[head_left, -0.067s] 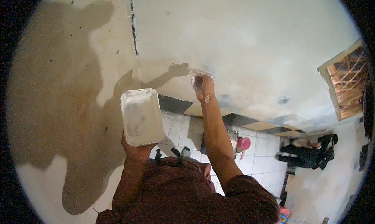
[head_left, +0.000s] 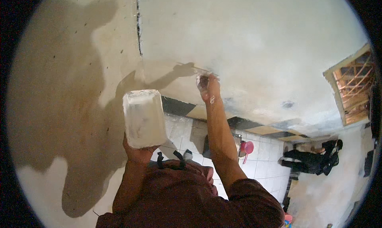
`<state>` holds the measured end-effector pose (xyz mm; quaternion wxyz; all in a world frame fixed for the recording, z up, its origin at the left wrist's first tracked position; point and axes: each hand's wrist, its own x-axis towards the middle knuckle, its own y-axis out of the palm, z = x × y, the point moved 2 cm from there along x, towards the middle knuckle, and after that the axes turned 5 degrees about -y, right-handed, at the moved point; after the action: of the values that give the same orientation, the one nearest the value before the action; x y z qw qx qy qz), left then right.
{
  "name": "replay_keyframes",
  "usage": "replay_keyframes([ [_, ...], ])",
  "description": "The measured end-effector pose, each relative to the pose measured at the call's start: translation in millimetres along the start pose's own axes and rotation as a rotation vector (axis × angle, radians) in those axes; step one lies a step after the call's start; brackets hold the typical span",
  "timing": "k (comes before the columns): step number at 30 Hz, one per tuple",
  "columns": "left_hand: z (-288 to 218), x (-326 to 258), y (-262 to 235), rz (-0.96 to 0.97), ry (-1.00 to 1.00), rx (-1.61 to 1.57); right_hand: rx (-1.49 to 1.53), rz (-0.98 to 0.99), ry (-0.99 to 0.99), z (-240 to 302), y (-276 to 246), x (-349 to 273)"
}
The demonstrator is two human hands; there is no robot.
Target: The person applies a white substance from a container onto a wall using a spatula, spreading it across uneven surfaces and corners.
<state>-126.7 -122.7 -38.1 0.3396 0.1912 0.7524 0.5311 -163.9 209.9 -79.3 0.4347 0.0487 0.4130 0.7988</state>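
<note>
At the left, a large shadow (head_left: 67, 120) is cast across the bare plaster wall (head_left: 59, 69). Just right of it, a white tub (head_left: 144, 118) is held up from below by the left hand (head_left: 137, 152); the fingers are closed round its base, though most of them are hidden behind it. The tub is rectangular with rounded corners, smeared grey-white, and is tilted with its open top turned toward the wall. Further right, the right hand (head_left: 207, 86) is raised against the white surface (head_left: 246, 41), its fingers pinched on a thin blade (head_left: 201, 71) laid flat against the plaster; the exact finger positions cannot be told. Below the arm, tiled floor (head_left: 258, 164) is seen, with a pink scoop (head_left: 247, 148) and, well apart at the right, a dark-clothed person (head_left: 312, 158). A wooden-lathed opening (head_left: 354, 88) is seen at the far right.

A spill is judged possible: with the tub tilted and gripped only at its base, its contents could slide out. With the arm stretched high, the blade could also be dragged unevenly, leaving ridges.
</note>
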Motion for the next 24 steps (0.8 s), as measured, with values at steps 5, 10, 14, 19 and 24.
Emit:
replay_keyframes([
  [5,-3.5,-5.2,0.5,-0.006,0.059,0.030,0.078,0.157,-0.091,67.7,78.7,-0.1],
  [10,-3.4,-11.2,-5.3,-0.023,0.042,0.025,-0.037,0.388,-0.225,163.0,201.9,-67.9],
  [14,1.1,-7.8,-9.3,-0.034,-0.024,-0.036,0.001,0.612,-0.177,208.8,213.6,-99.1],
  [19,-0.2,-9.4,-15.4,-0.004,-0.028,-0.045,0.140,0.650,-0.102,169.4,111.3,-98.9],
  [24,1.6,-5.2,-1.3,-0.033,-0.039,-0.021,-0.378,0.060,-0.145,67.1,-15.0,-80.2],
])
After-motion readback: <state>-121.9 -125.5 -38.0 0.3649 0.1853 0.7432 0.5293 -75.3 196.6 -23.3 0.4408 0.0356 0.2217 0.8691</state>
